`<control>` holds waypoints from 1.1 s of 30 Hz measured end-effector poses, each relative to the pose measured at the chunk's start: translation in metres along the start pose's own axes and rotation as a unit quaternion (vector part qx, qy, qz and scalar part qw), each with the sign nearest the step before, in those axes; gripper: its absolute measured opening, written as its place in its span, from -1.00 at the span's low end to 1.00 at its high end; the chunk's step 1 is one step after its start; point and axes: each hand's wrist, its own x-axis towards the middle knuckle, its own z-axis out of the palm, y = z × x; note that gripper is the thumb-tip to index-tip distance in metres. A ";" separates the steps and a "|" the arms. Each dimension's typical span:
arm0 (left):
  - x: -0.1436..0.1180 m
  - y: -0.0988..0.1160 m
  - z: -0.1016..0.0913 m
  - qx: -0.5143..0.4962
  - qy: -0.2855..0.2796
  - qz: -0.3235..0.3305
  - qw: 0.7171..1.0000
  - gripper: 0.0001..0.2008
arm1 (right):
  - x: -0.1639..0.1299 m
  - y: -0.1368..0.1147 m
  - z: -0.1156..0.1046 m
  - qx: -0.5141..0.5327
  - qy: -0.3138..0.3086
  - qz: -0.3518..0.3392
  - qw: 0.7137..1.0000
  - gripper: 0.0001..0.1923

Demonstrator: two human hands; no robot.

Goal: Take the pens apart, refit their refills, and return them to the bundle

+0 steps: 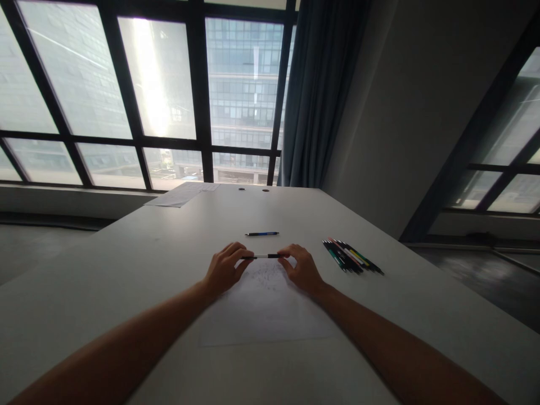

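A black-and-white pen (262,256) lies level between my hands, above the top of a sheet of paper (261,315). My left hand (226,265) pinches its left end between thumb and fingers. The right end is pinched the same way by my right hand (300,266). Dark scribbled marks show on the paper just below the pen. Beyond my hands, a blue-and-black pen (262,233) rests crosswise on the white table (169,270).
To the right of my right hand lies a bundle of pens (352,256), mostly black with green, red and yellow ones. Loose paper sheets (181,195) sit at the table's far left. Two dark round grommets (265,190) mark the far end, near a curtain (316,95) and windows.
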 end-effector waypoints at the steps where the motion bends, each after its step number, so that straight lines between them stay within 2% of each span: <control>1: 0.000 0.000 0.000 0.000 0.008 0.009 1.000 -0.80 | 0.000 0.000 0.000 -0.004 -0.003 -0.002 1.000 -0.90; 5: 0.000 0.000 -0.001 -0.004 0.014 0.030 0.999 -0.79 | 0.000 -0.001 0.001 -0.010 -0.010 0.002 1.000 -0.90; 8: 0.000 0.001 -0.001 -0.008 0.006 0.018 1.000 -0.78 | 0.000 -0.002 0.001 -0.008 -0.012 0.003 1.000 -0.91; 12: 0.000 0.000 0.000 0.018 -0.030 -0.057 0.998 -0.73 | 0.000 -0.001 0.000 -0.003 -0.008 -0.003 1.000 -0.84; 16: 0.001 -0.003 -0.001 0.080 -0.079 -0.109 0.988 -0.60 | -0.001 -0.002 0.000 -0.035 -0.023 -0.036 0.998 -0.67; 19: 0.003 0.001 -0.003 0.120 -0.078 -0.085 0.986 -0.61 | -0.001 -0.006 0.000 -0.063 -0.033 -0.050 0.996 -0.52; 21: 0.005 0.008 -0.004 0.129 -0.075 -0.036 0.988 -0.68 | 0.000 -0.012 0.000 -0.063 -0.038 -0.062 0.995 -0.46; 23: 0.006 0.016 -0.002 0.118 -0.095 0.018 0.988 -0.68 | -0.001 -0.020 0.001 -0.046 -0.042 -0.073 0.995 -0.43; 25: 0.006 0.023 0.000 0.105 -0.131 0.043 0.985 -0.65 | -0.002 -0.028 0.003 -0.020 -0.049 -0.074 0.996 -0.42; 28: 0.005 0.027 0.003 0.106 -0.165 0.030 0.980 -0.66 | -0.004 -0.036 0.007 0.008 -0.058 -0.066 0.996 -0.41; 33: 0.003 0.023 0.004 0.109 -0.189 0.005 0.976 -0.69 | -0.004 -0.036 0.007 0.005 -0.053 -0.090 0.995 -0.46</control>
